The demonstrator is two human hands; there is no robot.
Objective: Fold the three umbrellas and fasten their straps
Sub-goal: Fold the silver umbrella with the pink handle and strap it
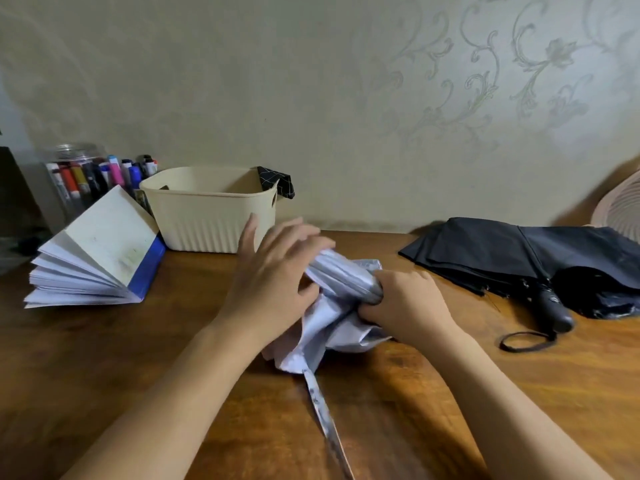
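A pale lavender-grey umbrella (341, 282) lies collapsed at the middle of the wooden table, its canopy partly gathered into a roll and partly loose below. Its long strap (325, 420) trails toward me across the wood. My right hand (408, 303) grips the lower end of the rolled canopy. My left hand (273, 271) lies over the roll's upper end, fingers spread and blurred. A black umbrella (512, 258) lies collapsed but unrolled at the right, with its black handle (550, 310) and wrist loop (523, 341) pointing toward me. A dark checked fabric (277, 181) pokes out of the cream basket.
A cream plastic basket (207, 216) stands behind the umbrella near the wall. An open book with a blue cover (100, 258) lies fanned at the left, in front of a clear jar of markers (90, 174). A pink ribbed object (620, 209) sits at the far right edge.
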